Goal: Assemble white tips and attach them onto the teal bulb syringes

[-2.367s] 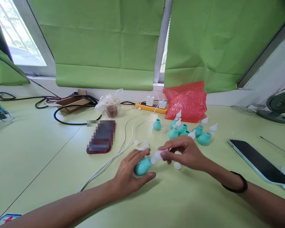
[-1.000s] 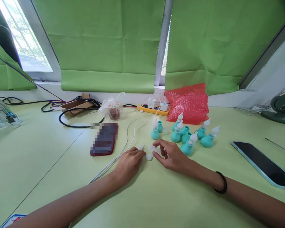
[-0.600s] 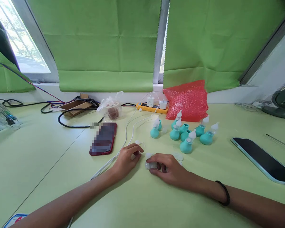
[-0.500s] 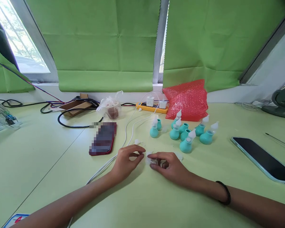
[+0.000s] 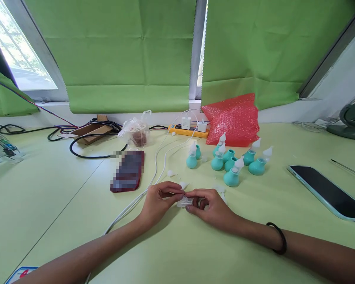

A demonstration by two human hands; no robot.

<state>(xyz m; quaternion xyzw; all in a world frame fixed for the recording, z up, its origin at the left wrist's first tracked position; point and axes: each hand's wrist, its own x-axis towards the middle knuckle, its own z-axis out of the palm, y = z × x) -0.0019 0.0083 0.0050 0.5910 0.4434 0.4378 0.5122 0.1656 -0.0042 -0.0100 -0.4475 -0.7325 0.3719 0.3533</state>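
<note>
Low over the table, a small clear plastic tube-shaped part [image 5: 184, 202] lies sideways between my two hands. My right hand [image 5: 210, 203] grips its right end between thumb and forefinger. The fingertips of my left hand [image 5: 159, 200] are drawn together at its left end, touching it or nearly so. Just beyond the fingers lies a loose white soft tip [image 5: 183, 184], and another white tip [image 5: 171, 173] rests farther back. Several teal squeeze bulbs [image 5: 231, 178] stand behind my right hand, most fitted with clear necks and white tips, some with open tops.
White cables [image 5: 156, 173] run beside my left hand to an orange power strip [image 5: 177, 131]. A red-cased phone [image 5: 127, 171] lies left, a larger phone [image 5: 325, 193] right. At the back are a red bubble-wrap bag [image 5: 232, 122] and a plastic-wrapped cup [image 5: 139, 136].
My left fingertips have moved right and closed in on the clear part. It now lies more plainly in view between the hands, and a white tip shows behind them. The view has shifted slightly.
</note>
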